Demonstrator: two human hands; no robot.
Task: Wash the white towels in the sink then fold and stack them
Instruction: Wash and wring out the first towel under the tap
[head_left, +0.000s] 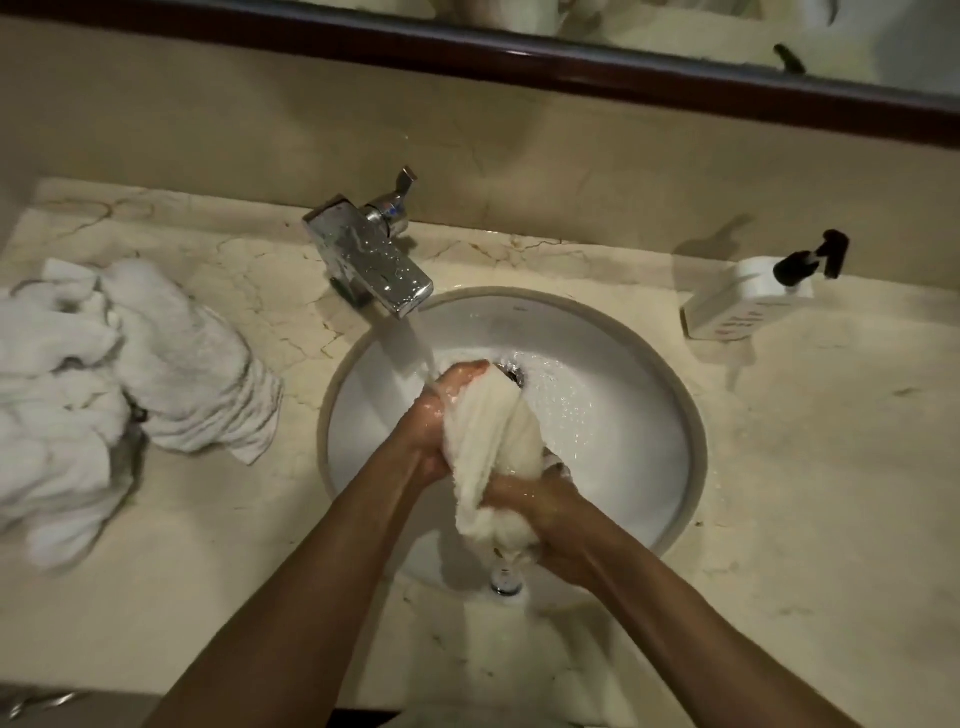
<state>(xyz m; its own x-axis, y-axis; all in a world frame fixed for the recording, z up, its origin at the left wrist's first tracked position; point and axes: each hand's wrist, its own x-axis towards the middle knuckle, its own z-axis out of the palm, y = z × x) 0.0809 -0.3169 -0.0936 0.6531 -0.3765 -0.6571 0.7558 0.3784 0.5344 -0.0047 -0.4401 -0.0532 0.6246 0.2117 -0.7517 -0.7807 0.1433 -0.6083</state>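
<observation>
1. Left hand (434, 415) and right hand (535, 501) are both gripping a wet white towel (493, 447), fingers curled round it, above the round sink (675, 415).
2. Tap (371, 260), at the far left rim of the sink, is running water onto the left hand and the towel's far end.
3. Pile of white towels (130, 374) is lying crumpled on the surface (831, 493), well left of the sink.
4. Soap bottle (748, 296) is standing at the far right.

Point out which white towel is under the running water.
The bunched towel gripped by both hands over the sink; the other towels lie heaped on the counter, left.
</observation>
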